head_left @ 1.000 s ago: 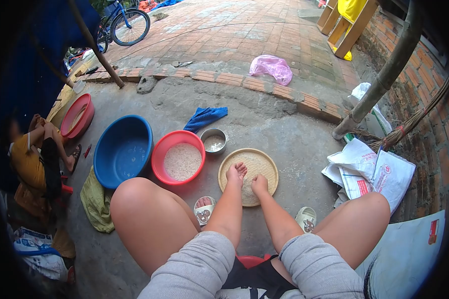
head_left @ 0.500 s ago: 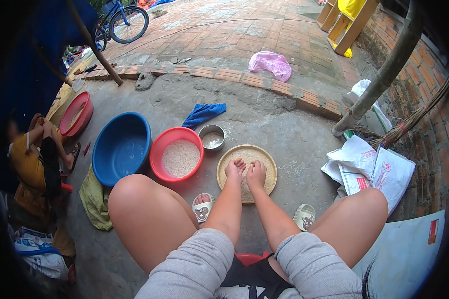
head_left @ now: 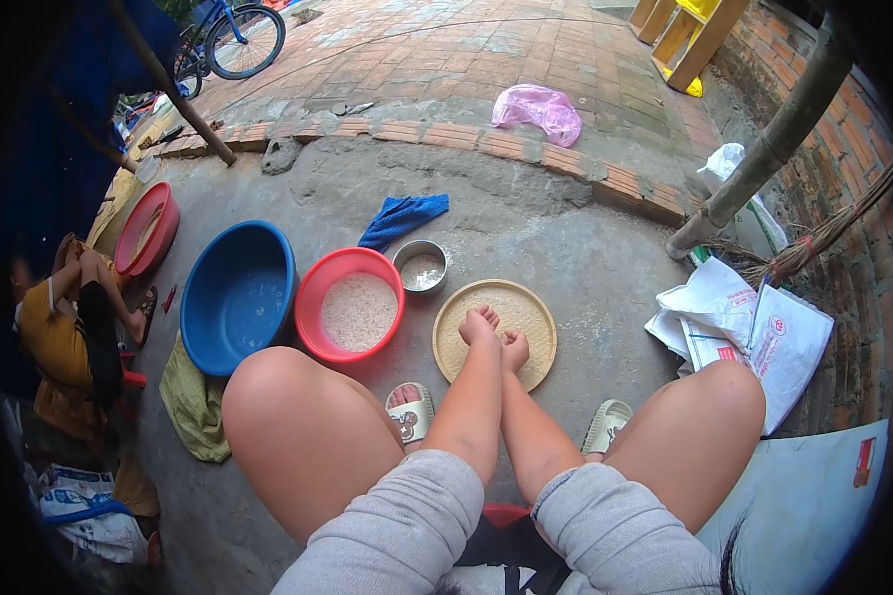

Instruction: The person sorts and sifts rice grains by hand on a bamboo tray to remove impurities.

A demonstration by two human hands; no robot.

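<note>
A round, shallow woven tray point(head_left: 453, 306) rests on the concrete floor between my feet, with pale grains on it. My left hand point(head_left: 479, 323) is over the tray with its fingers curled closed. Just to its right and nearer to me is my right hand point(head_left: 514, 349), also curled, its wrist close against my left forearm. Whatever the fingers may hold is too small or hidden to make out. Left of the tray stand a metal tin point(head_left: 421, 268) with some pale grain inside and a red basin point(head_left: 305, 302) holding a layer of whitish grain.
A large blue basin point(head_left: 230, 297) and a blue cloth point(head_left: 402, 220) lie to the left. White sacks point(head_left: 739, 327) are piled on the right by a bamboo post point(head_left: 754, 164). Another person point(head_left: 55, 327) sits at far left near a second red basin point(head_left: 149, 233). Scattered grains dot the floor.
My hands were side by side with the left one's fingers loosely spread. Now both are curled, and the right has dropped nearer to me, the forearms almost crossing. The view has shifted slightly.
</note>
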